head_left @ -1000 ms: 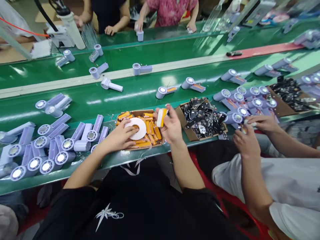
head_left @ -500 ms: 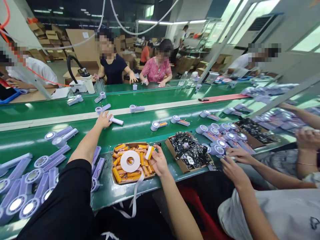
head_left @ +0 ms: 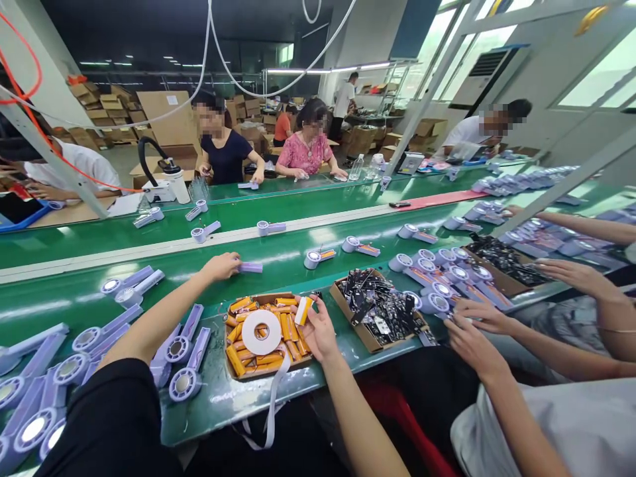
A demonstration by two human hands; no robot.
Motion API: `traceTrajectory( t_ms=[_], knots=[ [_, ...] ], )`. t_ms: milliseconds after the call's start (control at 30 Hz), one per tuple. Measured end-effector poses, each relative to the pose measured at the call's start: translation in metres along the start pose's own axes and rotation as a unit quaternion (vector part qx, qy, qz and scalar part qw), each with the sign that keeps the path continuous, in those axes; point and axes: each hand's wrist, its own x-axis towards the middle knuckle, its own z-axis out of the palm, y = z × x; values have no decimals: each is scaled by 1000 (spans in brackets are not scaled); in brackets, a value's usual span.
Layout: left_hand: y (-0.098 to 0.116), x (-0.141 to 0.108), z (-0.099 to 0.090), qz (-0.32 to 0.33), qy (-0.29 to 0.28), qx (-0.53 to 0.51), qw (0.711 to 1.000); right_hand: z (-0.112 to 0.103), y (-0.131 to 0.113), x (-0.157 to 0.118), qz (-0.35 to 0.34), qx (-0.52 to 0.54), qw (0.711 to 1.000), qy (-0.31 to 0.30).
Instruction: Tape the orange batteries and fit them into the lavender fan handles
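Head view: the left arm reaches forward, elbow slightly bent, over the green line surface (head_left: 278,258); the left hand (head_left: 223,266), palm down, has its fingers closed on a lilac housing (head_left: 251,267), handle protruding rightward, beyond the battery carton (head_left: 232,372) at the near edge. The right hand (head_left: 320,331), palm turned up, pinches a white-taped orange battery (head_left: 303,310) above the carton's right edge.

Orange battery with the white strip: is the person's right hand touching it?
Touching. The head view shows the right hand holding the orange battery, fingers against its side.
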Motion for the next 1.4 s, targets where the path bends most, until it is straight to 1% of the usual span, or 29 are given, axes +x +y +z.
traceTrajectory(
  t_ms=[67, 133, 200, 300, 333, 400, 500, 533, 567, 633, 667, 700, 800, 1033, 1133, 1200, 1267, 1333, 1400],
  knots=[
    [20, 2, 5, 51, -1, -7, 999, -1, 1, -1, -14, -13, 1000, 0],
    [37, 6, 11, 79, -5, -16, 997, -1, 3, -2, -22, -33, 999, -2],
    [49, 13, 15, 84, -7, -30, 996, -1, 3, -3, -14, -68, 998, -11],
    [53, 28, 14, 69, -17, -65, 995, 6, -5, 6, 6, -151, 988, -33],
    [52, 34, 13, 64, -24, -80, 994, 10, -10, 14, 1, -178, 983, -42],
    [48, 42, 9, 55, -41, -112, 991, 22, -20, 38, -31, -223, 973, -57],
    [45, 47, 6, 33, -51, -148, 987, 41, -28, 90, -71, -290, 950, -95],
    [47, 47, 5, 21, -49, -154, 987, 46, -27, 108, -74, -336, 932, -114],
    [49, 46, 6, 8, -44, -157, 987, 51, -24, 124, -77, -395, 905, -135],
    [57, 46, 7, -22, -30, -159, 987, 58, -15, 151, -83, -513, 837, -168],
    [61, 47, 8, -36, -23, -159, 986, 59, -10, 160, -87, -560, 804, -179],
    [65, 48, 9, -47, -17, -159, 986, 60, -4, 167, -91, -593, 778, -187],
    [72, 52, 11, -69, -4, -163, 984, 56, 5, 175, -91, -653, 724, -204],
    [77, 62, 14, -83, -2, -183, 980, 49, 2, 184, -68, -785, 558, -259],
    [81, 64, 16, -93, 3, -192, 977, 49, 5, 188, -47, -822, 497, -276],
    [84, 65, 16, -96, 3, -197, 976, 48, 7, 189, -33, -836, 466, -288],
    [86, 66, 15, -95, 1, -202, 975, 47, 8, 190, -22, -844, 445, -298],
    [87, 68, 13, -95, -2, -204, 974, 48, 9, 192, -13, -847, 436, -304],
    [89, 69, 10, -98, -4, -205, 974, 49, 8, 195, -9, -843, 441, -308]
  ],
)
